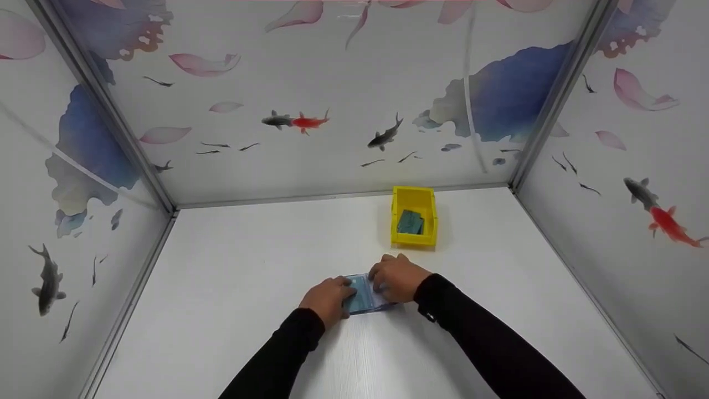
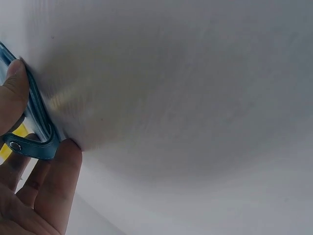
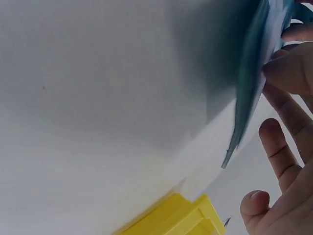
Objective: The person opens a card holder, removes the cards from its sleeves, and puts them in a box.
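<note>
A teal card holder [image 1: 361, 298] lies spread open on the white table, with clear sleeves inside. My left hand [image 1: 328, 299] grips its left side, thumb [image 2: 15, 93] over the edge and fingers below. Beside those fingers, a teal strap with a metal snap [image 2: 15, 146] curls out in the left wrist view. On the right half, my right hand [image 1: 400, 278] bends over the sleeves, thumb and forefinger pinching at the inner page. Its remaining fingers [image 3: 275, 147] spread away from the cover [image 3: 247, 93]. The right hand covers much of that half in the head view.
Beyond the right hand stands a yellow bin [image 1: 414, 240] with teal flat pieces [image 1: 410, 221] inside, near the back wall. White panels [image 1: 332, 166] painted with fish and petals enclose the white table [image 1: 238, 266] at the back and both sides.
</note>
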`<state>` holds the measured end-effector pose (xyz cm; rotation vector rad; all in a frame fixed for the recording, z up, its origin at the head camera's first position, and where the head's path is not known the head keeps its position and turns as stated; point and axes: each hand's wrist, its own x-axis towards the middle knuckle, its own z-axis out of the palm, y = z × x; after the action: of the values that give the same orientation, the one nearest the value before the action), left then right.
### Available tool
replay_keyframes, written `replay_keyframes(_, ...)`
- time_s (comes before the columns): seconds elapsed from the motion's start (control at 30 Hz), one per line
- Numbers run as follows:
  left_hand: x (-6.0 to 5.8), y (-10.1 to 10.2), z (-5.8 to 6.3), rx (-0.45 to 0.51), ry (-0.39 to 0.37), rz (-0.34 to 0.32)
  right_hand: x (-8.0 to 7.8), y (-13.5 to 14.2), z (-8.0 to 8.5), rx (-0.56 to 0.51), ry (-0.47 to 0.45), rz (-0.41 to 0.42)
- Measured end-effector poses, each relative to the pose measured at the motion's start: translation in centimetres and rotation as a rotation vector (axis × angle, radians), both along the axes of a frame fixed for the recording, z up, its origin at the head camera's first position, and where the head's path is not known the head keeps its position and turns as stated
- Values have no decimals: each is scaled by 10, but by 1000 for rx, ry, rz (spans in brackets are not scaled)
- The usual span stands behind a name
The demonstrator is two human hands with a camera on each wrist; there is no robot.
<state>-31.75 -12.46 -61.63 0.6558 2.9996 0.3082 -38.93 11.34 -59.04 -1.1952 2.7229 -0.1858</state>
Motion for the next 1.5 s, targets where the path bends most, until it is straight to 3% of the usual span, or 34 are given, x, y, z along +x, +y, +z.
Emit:
replay_keyframes(0.13, -1, -1, 0, 12, -22, 14, 2, -3, 0, 49, 32, -11)
replay_keyframes(0.23, -1, -1, 2, 20, -32, 19, 3, -6, -2, 83, 105, -14)
replay_keyframes(0.37, -1, 0, 3, 21, -36, 13, 3, -8, -6, 64, 138, 21)
replay_keyframes(0.47, -3, -1, 0, 19, -25, 4, 2, -9, -5, 20, 80, 37)
replay_keyframes(0.63, -6, -2, -6, 30, -9, -13, 1, -9, -7, -38, -10, -7)
replay_keyframes(0.97, -5, -4, -3, 33, 2, -24, 1, -14, -11, -61, -46, -23)
replay_keyframes(1.23, -4, -6, -1, 104, -7, 19, 1, -15, -10, -82, -74, -44)
replay_keyframes(1.5, -6, -5, -5, 106, -29, 44, 1, -17, -11, -84, -102, -62)
